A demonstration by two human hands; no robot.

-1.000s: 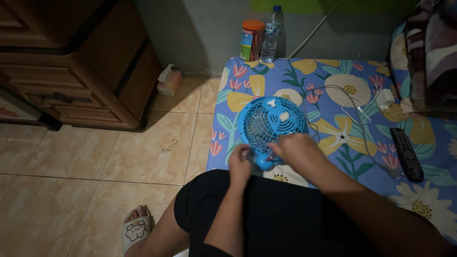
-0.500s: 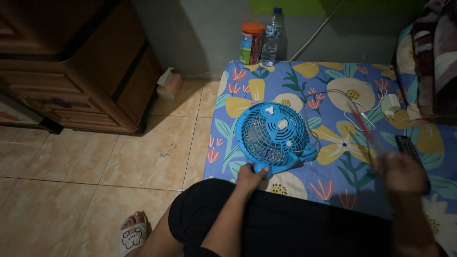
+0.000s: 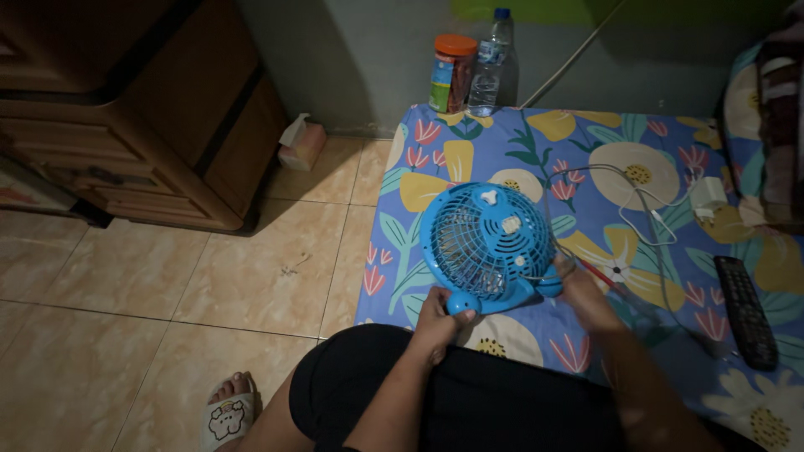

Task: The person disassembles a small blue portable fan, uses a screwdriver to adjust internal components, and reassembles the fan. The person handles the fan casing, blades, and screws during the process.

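The small blue fan point(image 3: 488, 245) lies grille-up on the flowered mattress point(image 3: 536, 151), near its edge. Behind the fan stand a jar point(image 3: 452, 73) and water bottle point(image 3: 487, 63); right of it lies a remote point(image 3: 745, 311). Left hand point(image 3: 440, 322) grips the fan's base; right hand point(image 3: 578, 289) pinches a red screwdriver point(image 3: 605, 280) beside it.

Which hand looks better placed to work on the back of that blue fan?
Probably the right hand: it sits at the blue fan's rear edge, apparently holding a red tool, while the left hand grips the base.

Bare forearms, black shorts point(image 3: 469, 393), white slipper point(image 3: 228, 416)
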